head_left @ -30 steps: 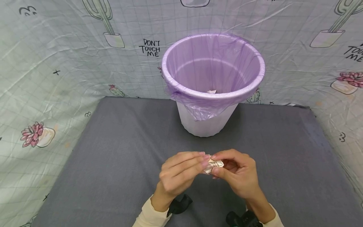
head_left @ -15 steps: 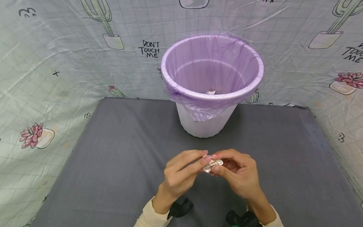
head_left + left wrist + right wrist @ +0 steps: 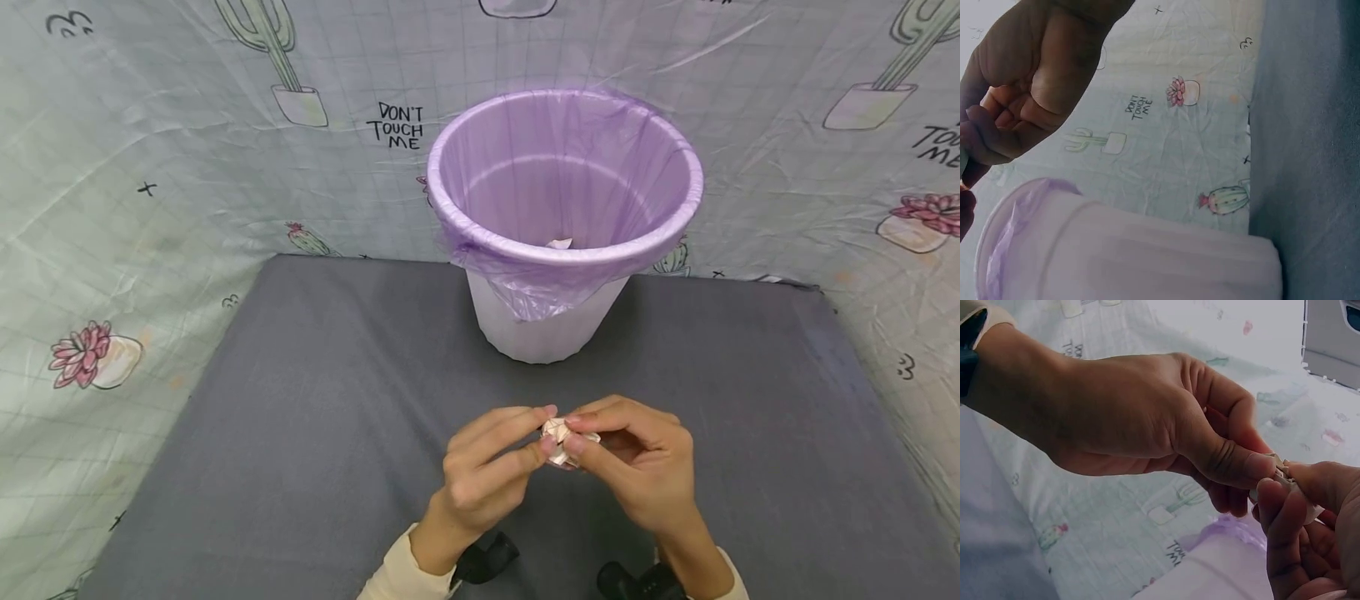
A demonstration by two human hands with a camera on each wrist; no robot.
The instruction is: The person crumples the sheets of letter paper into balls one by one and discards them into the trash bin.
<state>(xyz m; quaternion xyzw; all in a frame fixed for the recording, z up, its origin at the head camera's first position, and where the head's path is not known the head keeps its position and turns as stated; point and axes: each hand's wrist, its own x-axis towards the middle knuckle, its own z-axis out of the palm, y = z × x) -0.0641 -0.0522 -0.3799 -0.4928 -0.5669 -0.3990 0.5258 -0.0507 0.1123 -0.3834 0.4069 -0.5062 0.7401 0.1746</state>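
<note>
A small crumpled piece of paper (image 3: pixel 557 442), off-white with brownish marks, is held above the grey cloth near the front. My left hand (image 3: pixel 487 467) pinches it from the left with bent fingers. From the right, the thumb and forefinger of my right hand (image 3: pixel 645 462) pinch it too, and the fingertips of both hands nearly meet. In the right wrist view a bit of the paper (image 3: pixel 1285 480) shows between the fingers, mostly covered by them. The left wrist view catches fingers at its left edge, with the paper hardly visible there.
Behind the hands stands a white waste bin (image 3: pixel 543 329) with a purple liner (image 3: pixel 555 283) folded over its rim. A pale scrap (image 3: pixel 559 243) lies inside it. A grey cloth (image 3: pixel 337 400) covers the surface, and a cactus-print sheet (image 3: pixel 360 200) hangs around.
My left fingers, straighter and laid over the paper a second ago, are now bent and pinch it, slightly farther right. The paper has turned between the fingers. The bin has stayed put.
</note>
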